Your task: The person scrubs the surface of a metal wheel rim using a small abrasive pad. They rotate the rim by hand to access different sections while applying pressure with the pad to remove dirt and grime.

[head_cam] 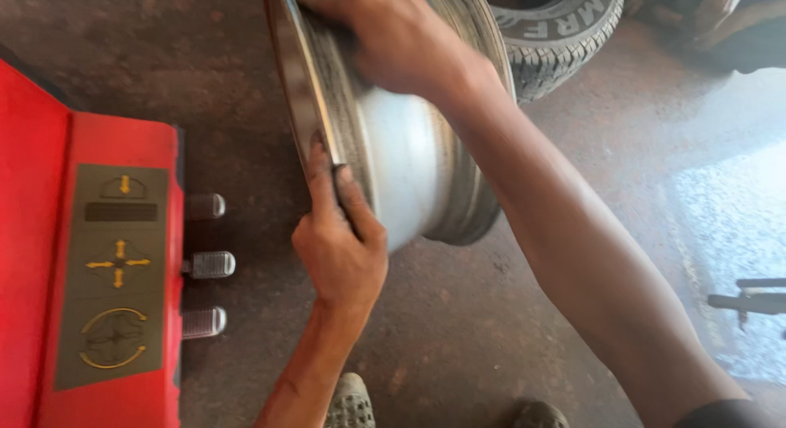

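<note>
On the concrete floor [246,84] — both hands, left hand [340,248] and right hand [393,39], clamp a bare wheel rim [409,158].

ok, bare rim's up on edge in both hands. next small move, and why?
Probably tip it left toward the red tyre changer. The steel rim stands on edge, left hand gripping its lip, right hand steadying the top.

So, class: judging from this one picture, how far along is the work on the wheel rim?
Done: the rim is bare, with no tyre on it; a tyre lies behind on the floor. In hand: the left hand grips the rim's near edge, and the right hand holds its top, keeping it upright. Left: the rim is not on the red machine beside it.
</note>
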